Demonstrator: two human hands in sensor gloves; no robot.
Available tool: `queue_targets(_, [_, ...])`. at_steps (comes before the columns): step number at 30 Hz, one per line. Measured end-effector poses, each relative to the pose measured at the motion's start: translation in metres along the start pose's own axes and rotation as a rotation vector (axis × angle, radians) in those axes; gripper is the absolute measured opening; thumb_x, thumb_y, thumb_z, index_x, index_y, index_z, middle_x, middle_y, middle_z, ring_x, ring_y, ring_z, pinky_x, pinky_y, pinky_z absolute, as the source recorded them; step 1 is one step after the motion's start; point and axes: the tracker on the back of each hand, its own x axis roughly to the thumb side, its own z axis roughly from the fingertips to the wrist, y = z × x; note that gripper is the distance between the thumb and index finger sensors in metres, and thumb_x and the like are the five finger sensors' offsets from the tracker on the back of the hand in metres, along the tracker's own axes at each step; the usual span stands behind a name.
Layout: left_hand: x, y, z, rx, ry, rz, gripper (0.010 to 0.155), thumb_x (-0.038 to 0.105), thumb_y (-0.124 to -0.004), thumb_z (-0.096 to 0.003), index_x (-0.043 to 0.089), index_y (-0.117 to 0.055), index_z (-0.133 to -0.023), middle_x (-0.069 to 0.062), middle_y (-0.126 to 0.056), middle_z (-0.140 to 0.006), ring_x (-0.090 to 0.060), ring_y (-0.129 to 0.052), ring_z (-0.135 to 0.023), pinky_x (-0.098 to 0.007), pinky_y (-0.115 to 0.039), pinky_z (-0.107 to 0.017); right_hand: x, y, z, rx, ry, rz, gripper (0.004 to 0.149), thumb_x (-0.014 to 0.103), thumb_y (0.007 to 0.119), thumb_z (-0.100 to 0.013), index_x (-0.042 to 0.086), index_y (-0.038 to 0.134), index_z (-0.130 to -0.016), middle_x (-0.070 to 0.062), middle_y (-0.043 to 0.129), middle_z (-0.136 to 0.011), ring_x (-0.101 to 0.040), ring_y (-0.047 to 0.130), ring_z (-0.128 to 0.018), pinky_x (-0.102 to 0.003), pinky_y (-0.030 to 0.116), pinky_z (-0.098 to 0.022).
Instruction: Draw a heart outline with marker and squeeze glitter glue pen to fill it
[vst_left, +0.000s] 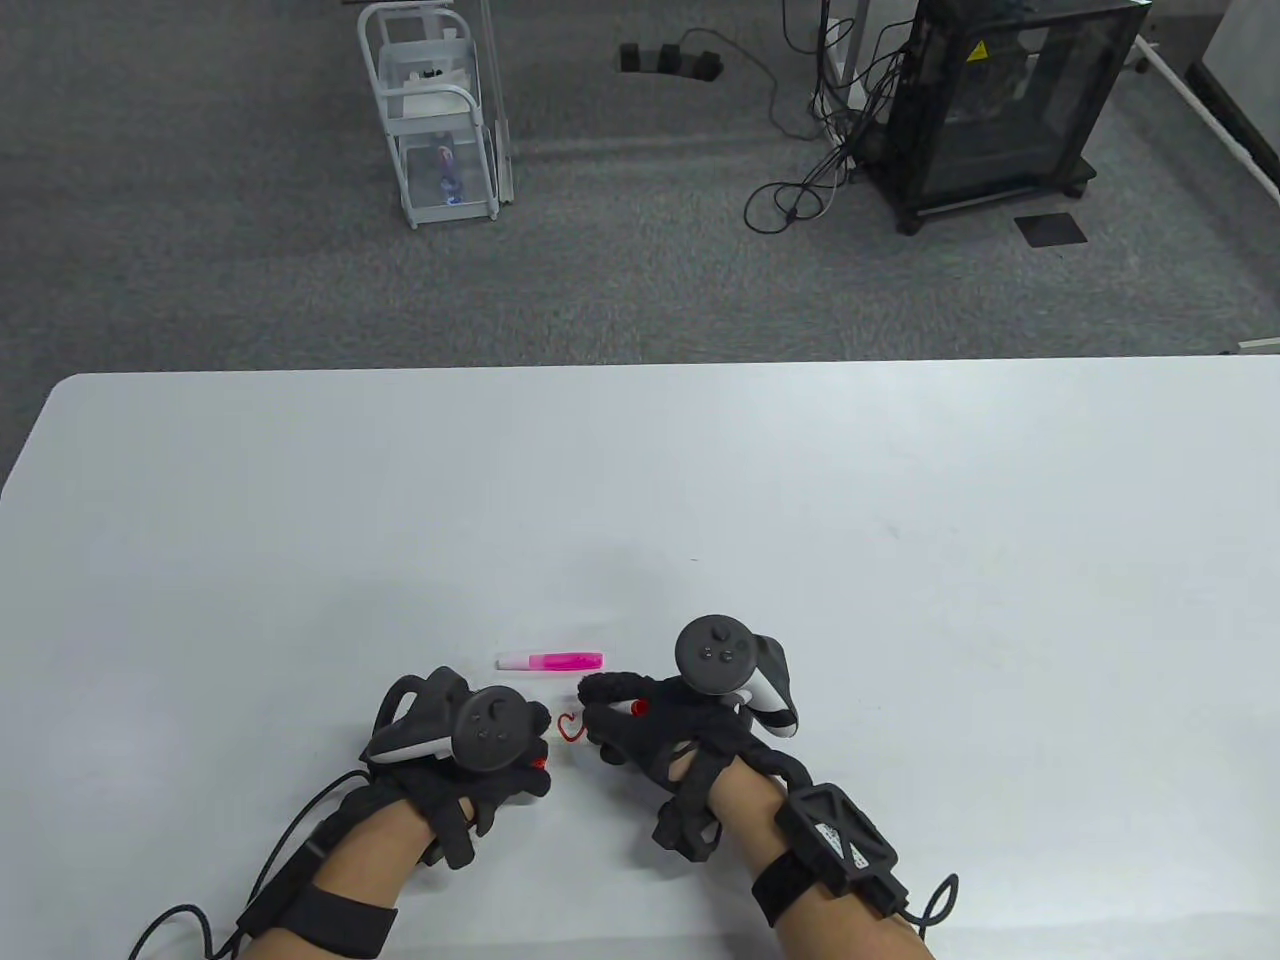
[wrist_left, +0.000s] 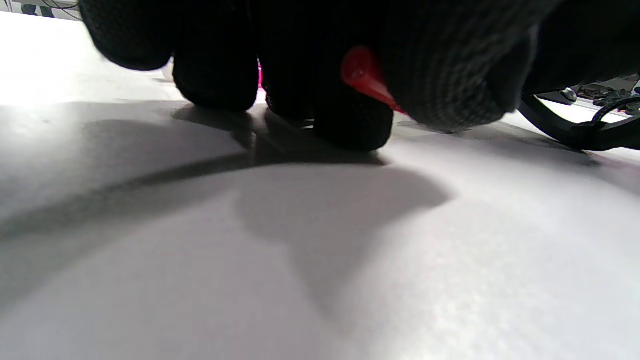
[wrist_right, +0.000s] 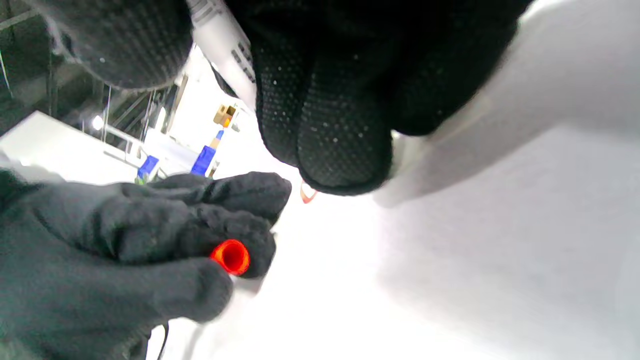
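A small red heart outline (vst_left: 570, 727) is drawn on the white table (vst_left: 640, 480) between my hands. My right hand (vst_left: 640, 730) grips the marker (vst_left: 634, 708), a white barrel (wrist_right: 220, 50) with a red end, its tip down at the outline (wrist_right: 307, 194). My left hand (vst_left: 500, 745) curls round the red marker cap (vst_left: 540, 763), whose open end shows in the right wrist view (wrist_right: 231, 256) and whose side shows in the left wrist view (wrist_left: 367, 80). The pink glitter glue pen (vst_left: 551, 661) lies on the table just beyond both hands.
Beyond the table's far edge stand a white wire rack (vst_left: 435, 110) and a black cabinet (vst_left: 1010, 95) with cables on the grey floor.
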Motion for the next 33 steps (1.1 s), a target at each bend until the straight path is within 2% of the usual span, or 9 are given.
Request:
queue_targets(7, [0.001,-0.001,0.001,0.005,-0.006,-0.005,0.048,0.053,-0.085,-0.0444,0.020,-0.093,-0.078,-0.003,-0.083,-0.102,-0.036,-0.080,-0.089,-0.055,-0.068,-0.062,0.000,-0.008,0.005,-0.069,-0.051,-0.017,0.062,0.051,0.074,-0.047,0.010,0.073,-0.094,-0.017,0.097,-0.075,-0.028,0.108,-0.055,-0.050,0.085,-0.047])
queue_targets(15, [-0.002,0.005,0.006,0.029,-0.010,0.040,0.049,0.053,-0.084,-0.0445,0.021,-0.092,-0.080,-0.004,-0.081,-0.105,-0.039,-0.082,-0.092,-0.057,-0.068,-0.062,-0.001,-0.015,0.008,-0.098,-0.065,-0.055,0.063,0.051,0.074,-0.047,0.010,0.073,-0.094,-0.017,0.098,-0.074,-0.028,0.108,-0.054,-0.050,0.086,-0.046])
queue_targets(19, [-0.003,0.019,0.017,0.147,-0.018,0.078,0.049,0.053,-0.083,-0.0448,0.022,-0.092,-0.081,-0.006,-0.082,-0.105,-0.039,-0.081,-0.092,-0.057,-0.067,-0.062,0.008,-0.021,0.014,-0.118,-0.131,-0.085,0.062,0.052,0.074,-0.047,0.010,0.073,-0.093,-0.016,0.098,-0.074,-0.027,0.108,-0.054,-0.050,0.086,-0.046])
queue_targets(23, [-0.009,0.030,0.031,0.370,-0.005,0.167,0.049,0.050,-0.081,-0.0455,0.019,-0.091,-0.081,-0.013,-0.093,-0.097,-0.041,-0.086,-0.088,-0.059,-0.069,-0.060,0.015,-0.025,0.022,-0.105,-0.255,-0.213,0.061,0.052,0.074,-0.047,0.011,0.076,-0.092,-0.014,0.101,-0.071,-0.025,0.110,-0.050,-0.048,0.087,-0.045])
queue_targets(24, [-0.010,0.031,0.032,0.394,-0.007,0.188,0.049,0.049,-0.080,-0.0457,0.017,-0.091,-0.081,-0.015,-0.096,-0.093,-0.041,-0.089,-0.086,-0.059,-0.071,-0.059,0.016,-0.024,0.023,-0.086,-0.278,-0.244,0.060,0.053,0.074,-0.048,0.011,0.077,-0.091,-0.014,0.102,-0.069,-0.024,0.110,-0.049,-0.048,0.087,-0.045])
queue_targets(27, [-0.010,0.032,0.033,0.428,-0.058,0.256,0.049,0.049,-0.079,-0.0456,0.015,-0.090,-0.080,-0.014,-0.101,-0.088,-0.039,-0.095,-0.081,-0.058,-0.074,-0.056,0.018,-0.021,0.023,-0.038,-0.304,-0.330,0.060,0.052,0.074,-0.048,0.011,0.076,-0.092,-0.014,0.101,-0.070,-0.025,0.110,-0.050,-0.048,0.087,-0.046])
queue_targets(33, [-0.004,0.030,0.031,0.417,-0.088,0.246,0.049,0.048,-0.078,-0.0461,0.014,-0.088,-0.081,-0.014,-0.100,-0.088,-0.038,-0.093,-0.081,-0.058,-0.072,-0.057,0.016,-0.013,0.020,0.024,-0.309,-0.394,0.060,0.053,0.073,-0.048,0.012,0.075,-0.092,-0.013,0.101,-0.071,-0.024,0.109,-0.052,-0.048,0.086,-0.048])
